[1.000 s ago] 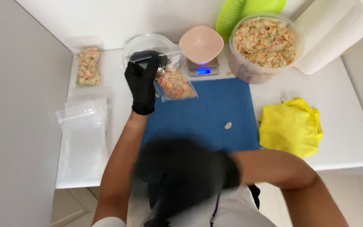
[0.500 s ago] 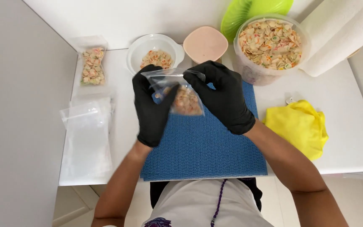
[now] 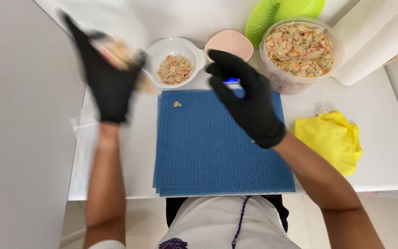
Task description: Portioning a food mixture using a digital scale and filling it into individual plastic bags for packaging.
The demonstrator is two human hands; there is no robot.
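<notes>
My left hand (image 3: 109,80), in a black glove and blurred by motion, is at the far left of the white table, closed around a small clear bag of pasta shapes (image 3: 118,51). My right hand (image 3: 247,99), also black-gloved, hovers over the far edge of the blue mat (image 3: 217,157) with its fingers apart and nothing in it. A white bowl (image 3: 175,68) with some pasta stands between the two hands. One loose pasta piece (image 3: 177,104) lies on the mat's far left corner.
A large clear tub of coloured pasta (image 3: 300,48) stands at the back right, beside a pink bowl on a small scale (image 3: 229,44), green plates (image 3: 277,14) and a paper towel roll (image 3: 378,37). A yellow cloth (image 3: 332,138) lies right of the mat. Clear bags (image 3: 81,133) lie at the left.
My left hand has carried the filled bag from above the mat out to the far left. My right hand has let go of it and stays over the mat.
</notes>
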